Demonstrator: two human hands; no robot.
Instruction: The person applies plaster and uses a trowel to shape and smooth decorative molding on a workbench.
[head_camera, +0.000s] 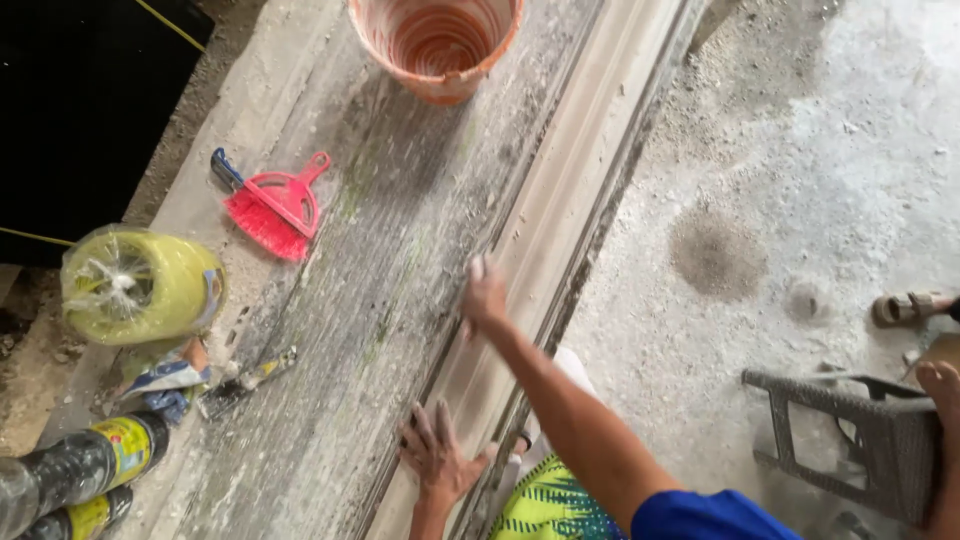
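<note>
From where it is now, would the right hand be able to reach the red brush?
Probably yes: the right hand rests on the plank's edge, and only bare dusty plank lies between it and the red brush.

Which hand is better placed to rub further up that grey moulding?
Probably the right hand: it already touches the moulding farther up. The left hand lies flat lower down, near the body.

Left hand (437, 455) flat, right hand (485, 293) outstretched.
</note>
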